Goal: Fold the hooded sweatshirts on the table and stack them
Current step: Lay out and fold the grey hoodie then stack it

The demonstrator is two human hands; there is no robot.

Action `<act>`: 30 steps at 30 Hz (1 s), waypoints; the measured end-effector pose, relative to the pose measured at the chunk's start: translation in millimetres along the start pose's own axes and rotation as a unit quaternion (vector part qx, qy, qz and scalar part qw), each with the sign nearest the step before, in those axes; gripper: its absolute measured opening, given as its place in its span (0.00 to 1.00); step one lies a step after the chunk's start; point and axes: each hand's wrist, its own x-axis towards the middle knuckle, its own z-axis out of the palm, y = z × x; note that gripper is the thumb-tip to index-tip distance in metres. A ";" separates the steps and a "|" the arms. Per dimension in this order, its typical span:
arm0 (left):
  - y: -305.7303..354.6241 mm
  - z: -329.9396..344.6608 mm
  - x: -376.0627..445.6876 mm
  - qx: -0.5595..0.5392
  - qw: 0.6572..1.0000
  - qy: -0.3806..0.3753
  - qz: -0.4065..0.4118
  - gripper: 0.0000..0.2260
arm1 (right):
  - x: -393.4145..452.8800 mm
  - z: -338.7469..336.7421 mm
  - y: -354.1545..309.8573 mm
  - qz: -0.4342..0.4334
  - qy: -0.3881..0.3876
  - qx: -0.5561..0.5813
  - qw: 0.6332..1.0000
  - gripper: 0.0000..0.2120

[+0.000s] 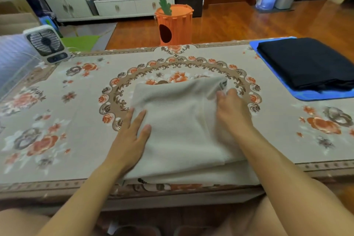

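Cream sweatshirt (178,130) — folded, lay at the counter's (76,101) near edge, long axis running away from the person. Left hand (132,136) rested flat on its left edge, fingers straight. Right hand (231,109) — blurred — grip pinched the far right corner. Black sweatshirt (310,63) lay folded far right.

Both hands: left hand (132,136) flat, right hand (232,109) on cream sweatshirt (180,132); black sweatshirt (308,63) far right.
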 end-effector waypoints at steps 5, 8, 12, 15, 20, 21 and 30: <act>3.5 -12.5 11.9 -0.033 0.999 -0.001 0.018 0.27 | 1.0 -19.0 19.7 0.037 0.041 0.080 0.995 0.13; 5.4 -5.1 22.8 0.086 0.995 -0.029 0.041 0.28 | 2.9 3.3 57.4 0.091 -0.008 -0.023 0.996 0.13; 13.0 0.0 25.7 0.218 0.975 -0.020 0.048 0.30 | -2.1 6.3 60.1 0.022 0.033 -0.146 0.988 0.17; 24.2 7.7 25.9 0.247 0.968 -0.016 0.048 0.31 | -3.9 -1.8 25.4 -0.099 0.123 -0.183 0.971 0.27; 32.9 24.6 19.9 0.271 0.962 0.028 0.037 0.33 | 16.6 37.2 -35.4 -0.328 -0.076 -0.266 0.903 0.33; 31.6 25.0 18.4 0.272 0.961 0.030 0.039 0.32 | 28.9 44.2 -26.3 -0.312 -0.105 -0.293 0.898 0.34; 73.0 47.5 -38.8 0.281 0.908 -0.033 0.309 0.32 | 111.0 25.5 6.8 -0.223 -0.259 -0.275 0.899 0.31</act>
